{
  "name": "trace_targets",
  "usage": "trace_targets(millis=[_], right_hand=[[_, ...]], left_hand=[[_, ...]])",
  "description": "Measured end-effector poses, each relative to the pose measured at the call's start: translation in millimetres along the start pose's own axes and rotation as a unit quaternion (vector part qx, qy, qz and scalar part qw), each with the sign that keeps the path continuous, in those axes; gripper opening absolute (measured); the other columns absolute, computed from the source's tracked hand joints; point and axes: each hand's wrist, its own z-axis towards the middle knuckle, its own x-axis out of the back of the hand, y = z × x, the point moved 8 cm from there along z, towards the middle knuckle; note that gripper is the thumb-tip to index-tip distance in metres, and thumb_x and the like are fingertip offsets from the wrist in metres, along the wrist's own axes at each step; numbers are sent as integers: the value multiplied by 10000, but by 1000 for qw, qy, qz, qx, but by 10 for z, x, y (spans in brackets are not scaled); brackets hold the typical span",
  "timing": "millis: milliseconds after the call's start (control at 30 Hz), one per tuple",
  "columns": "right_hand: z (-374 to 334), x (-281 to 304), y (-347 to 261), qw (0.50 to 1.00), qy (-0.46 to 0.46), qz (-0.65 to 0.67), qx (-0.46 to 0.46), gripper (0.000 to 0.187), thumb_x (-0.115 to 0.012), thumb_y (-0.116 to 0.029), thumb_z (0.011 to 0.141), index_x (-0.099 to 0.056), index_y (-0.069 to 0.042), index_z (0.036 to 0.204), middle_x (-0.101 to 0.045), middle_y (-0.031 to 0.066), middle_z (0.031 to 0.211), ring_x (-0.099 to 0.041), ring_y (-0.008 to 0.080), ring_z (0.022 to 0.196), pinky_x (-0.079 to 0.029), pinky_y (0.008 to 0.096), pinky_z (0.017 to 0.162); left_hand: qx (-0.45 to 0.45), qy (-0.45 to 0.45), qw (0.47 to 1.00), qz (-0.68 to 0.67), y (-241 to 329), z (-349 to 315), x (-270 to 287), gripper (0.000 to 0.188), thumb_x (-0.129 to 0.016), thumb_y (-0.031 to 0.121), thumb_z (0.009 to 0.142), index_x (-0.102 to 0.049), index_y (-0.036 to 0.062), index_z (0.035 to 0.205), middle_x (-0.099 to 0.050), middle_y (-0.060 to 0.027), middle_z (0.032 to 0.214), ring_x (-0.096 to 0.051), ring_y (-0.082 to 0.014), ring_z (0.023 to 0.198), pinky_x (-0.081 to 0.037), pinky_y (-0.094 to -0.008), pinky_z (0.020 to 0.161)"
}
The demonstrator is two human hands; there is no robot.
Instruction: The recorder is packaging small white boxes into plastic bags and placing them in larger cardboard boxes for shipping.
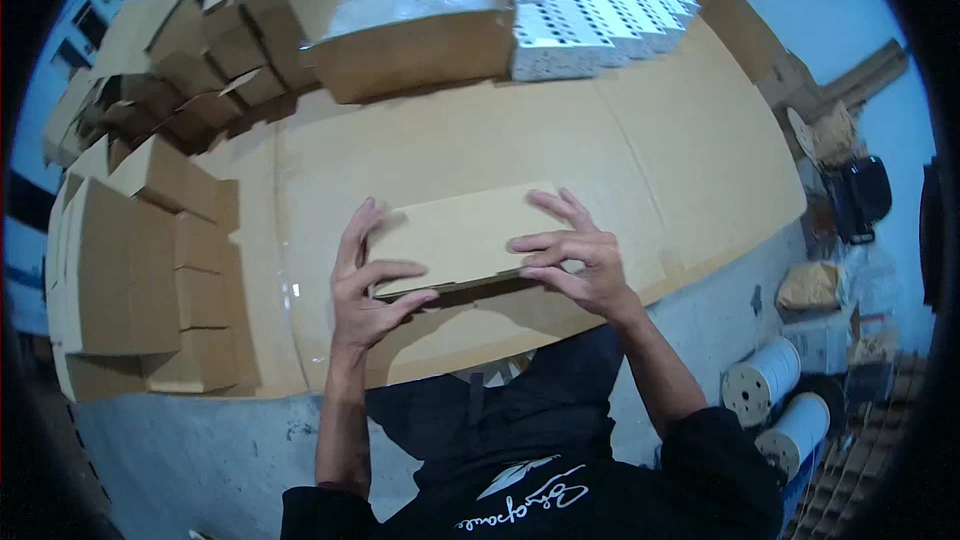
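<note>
A long, flat brown cardboard box (460,232) is held level between my two hands, just above the cardboard-covered tabletop. Its top panel looks closed, and a dark gap runs along part of its near edge. My left hand (372,275) grips the left end, the thumb at the near edge and the other fingers along the end and top. At the right end, my right hand (580,258) pinches the near corner with thumb and fingers. What is inside the box cannot be seen.
Stacked brown boxes (130,270) stand at the left, with open cartons (250,30) behind. A large carton (415,58) holding clear plastic bags is at the back, beside rows of white dotted boxes (565,35). White spools (765,380) sit on the floor at right.
</note>
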Motion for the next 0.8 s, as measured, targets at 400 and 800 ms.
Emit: trace_targets(millis=[400, 800], right_hand=[[-1036, 288, 943, 932, 259, 125, -223, 352, -462, -204, 1094, -526, -3, 1376, -604, 167, 1363, -549, 250, 1309, -445, 372, 1067], [-1012, 205, 1177, 924, 254, 144, -248, 327, -492, -162, 1081, -499, 28, 1347, -574, 139, 1266, -551, 227, 1219, -452, 360, 1082]], left_hand=[[25, -1, 999, -39, -138, -179, -19, 741, -950, 268, 658, -557, 104, 1264, -541, -124, 1186, -471, -333, 1166, -415, -431, 1017], [-10, 287, 934, 211, 1042, -188, 2492, 797, -961, 322, 661, -535, 112, 1301, -524, -151, 1274, -516, -330, 1246, -430, -494, 1069]])
